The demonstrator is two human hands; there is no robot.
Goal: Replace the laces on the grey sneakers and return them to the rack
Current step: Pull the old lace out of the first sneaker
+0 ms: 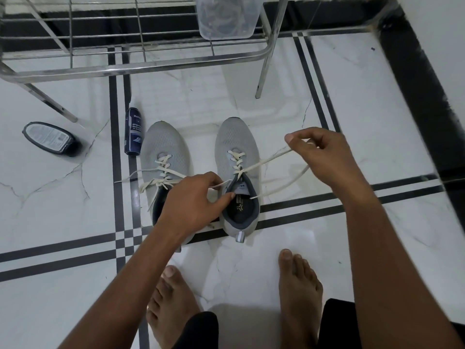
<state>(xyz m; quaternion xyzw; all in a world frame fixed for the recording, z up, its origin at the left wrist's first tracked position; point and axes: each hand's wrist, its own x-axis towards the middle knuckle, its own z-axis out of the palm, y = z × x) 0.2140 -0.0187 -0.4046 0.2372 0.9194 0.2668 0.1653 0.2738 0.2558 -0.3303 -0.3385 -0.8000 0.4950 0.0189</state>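
Both hands (191,197) (319,154) pinch the right sneaker's (237,157) lace (271,159).

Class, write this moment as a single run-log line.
stage: lacing right sneaker | left hand: pinches lace at tongue | right hand: pulls lace end taut | left sneaker: laced, untied | rack: awaiting shoes

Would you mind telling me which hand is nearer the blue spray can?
Left. The left hand works at the shoes just right of the spray can; the right hand is farther right, pulling a lace.
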